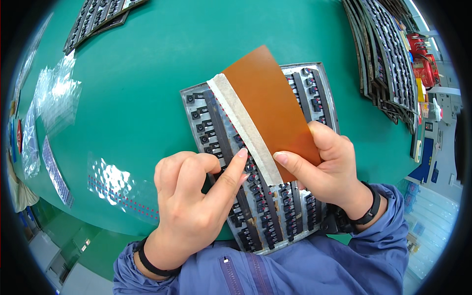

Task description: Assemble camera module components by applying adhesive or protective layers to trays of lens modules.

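Note:
My right hand [339, 172] grips an orange-brown sheet [270, 103] by its lower right corner, thumb on top and the other fingers behind. A cream tape strip [246, 128] runs along the sheet's left edge. Transparent film with small red dots [219, 105] shows beside that strip. My left hand [196, 196] is mostly curled, with one fingertip close to the strip; what it holds, if anything, is hidden. Beneath both hands a metal tray [186, 93] carries rows of small black modules [204, 128], partly covered by the sheet.
Stacked trays of similar parts [383, 64] stand at the right edge of the green table [147, 98]; more trays [96, 22] lie at the far left. Transparent films [56, 91] and a red-dotted film [118, 187] lie to the left. Red containers [423, 64] stand beyond the right stack.

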Tool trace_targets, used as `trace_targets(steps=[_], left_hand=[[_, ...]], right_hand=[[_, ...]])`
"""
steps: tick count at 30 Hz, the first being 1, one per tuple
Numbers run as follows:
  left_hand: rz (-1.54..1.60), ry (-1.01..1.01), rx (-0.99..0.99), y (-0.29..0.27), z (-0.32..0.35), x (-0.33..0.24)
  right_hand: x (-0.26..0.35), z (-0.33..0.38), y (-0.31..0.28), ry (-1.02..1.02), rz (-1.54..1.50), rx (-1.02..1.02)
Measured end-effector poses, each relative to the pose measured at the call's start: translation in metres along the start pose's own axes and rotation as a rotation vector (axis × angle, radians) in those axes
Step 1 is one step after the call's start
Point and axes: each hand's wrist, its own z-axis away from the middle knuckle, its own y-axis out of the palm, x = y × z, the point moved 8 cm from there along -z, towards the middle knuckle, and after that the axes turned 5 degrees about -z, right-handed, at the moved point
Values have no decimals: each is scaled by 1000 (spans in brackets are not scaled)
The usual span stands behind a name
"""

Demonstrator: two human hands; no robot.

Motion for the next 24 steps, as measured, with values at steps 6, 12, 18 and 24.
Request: trace_targets(steps=[6,12,18,24], left_hand=[[-4,30,13,-2,-3,-2],[19,1,-10,-1,3,3],[3,-46,44,0,1,5],[-35,-51,67,2,-1,4]], right_hand=[[-1,-1,-1,40,-167,-44],[-4,-1,5,132,-163,32],[-3,-3,6,94,-141,10],[-1,-3,0,68,-138,20]])
